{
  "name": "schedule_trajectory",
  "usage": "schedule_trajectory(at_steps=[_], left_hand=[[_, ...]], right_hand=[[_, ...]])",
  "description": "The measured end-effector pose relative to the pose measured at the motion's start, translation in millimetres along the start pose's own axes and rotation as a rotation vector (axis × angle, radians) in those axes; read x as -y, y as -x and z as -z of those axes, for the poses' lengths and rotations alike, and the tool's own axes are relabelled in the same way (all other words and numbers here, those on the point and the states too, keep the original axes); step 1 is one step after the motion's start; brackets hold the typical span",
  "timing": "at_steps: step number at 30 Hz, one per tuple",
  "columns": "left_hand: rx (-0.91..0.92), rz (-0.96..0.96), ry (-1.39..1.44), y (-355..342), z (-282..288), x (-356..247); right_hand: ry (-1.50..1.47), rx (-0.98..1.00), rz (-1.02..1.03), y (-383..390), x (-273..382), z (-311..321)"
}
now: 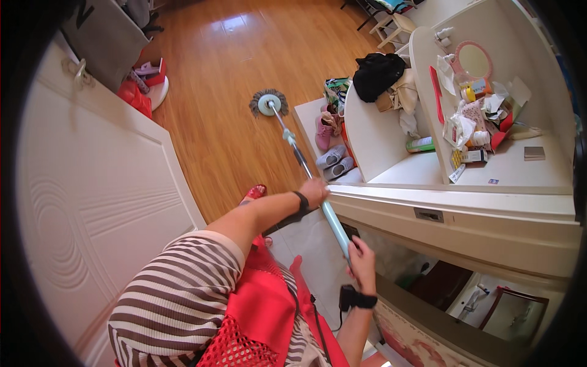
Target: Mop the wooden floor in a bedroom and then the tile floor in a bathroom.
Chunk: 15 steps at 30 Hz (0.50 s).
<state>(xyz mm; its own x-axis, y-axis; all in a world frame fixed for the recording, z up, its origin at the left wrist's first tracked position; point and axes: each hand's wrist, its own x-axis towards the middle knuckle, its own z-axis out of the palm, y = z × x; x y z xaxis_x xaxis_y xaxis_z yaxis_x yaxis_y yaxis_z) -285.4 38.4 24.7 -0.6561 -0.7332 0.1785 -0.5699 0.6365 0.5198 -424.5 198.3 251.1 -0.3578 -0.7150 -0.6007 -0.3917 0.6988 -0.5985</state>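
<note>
A spin mop [333, 223] with a pale blue handle and a metal pole runs from me out across the wood floor. Its round head [269, 104], a light blue disc ringed with grey strands, rests flat on the boards. My left hand [315, 192], a black band at its wrist, is closed around the pole where the blue grip begins. Lower down, my right hand [362, 257] grips the handle near its end; a black device sits on that wrist.
A white door [110, 202] stands at my left. On the right, a white shelf unit [379, 128] holds shoes [333, 158], a black bag [378, 76] and a cluttered top with a pink mirror [474, 60]. Far left are a red box [153, 72] and grey cloth [107, 40].
</note>
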Motion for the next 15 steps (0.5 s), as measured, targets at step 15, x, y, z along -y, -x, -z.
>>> schedule_trajectory(at_steps=[15], left_hand=[[0.393,0.196,-0.446,-46,64,108]], right_hand=[[0.04,0.185,0.188,-74,73,-67]])
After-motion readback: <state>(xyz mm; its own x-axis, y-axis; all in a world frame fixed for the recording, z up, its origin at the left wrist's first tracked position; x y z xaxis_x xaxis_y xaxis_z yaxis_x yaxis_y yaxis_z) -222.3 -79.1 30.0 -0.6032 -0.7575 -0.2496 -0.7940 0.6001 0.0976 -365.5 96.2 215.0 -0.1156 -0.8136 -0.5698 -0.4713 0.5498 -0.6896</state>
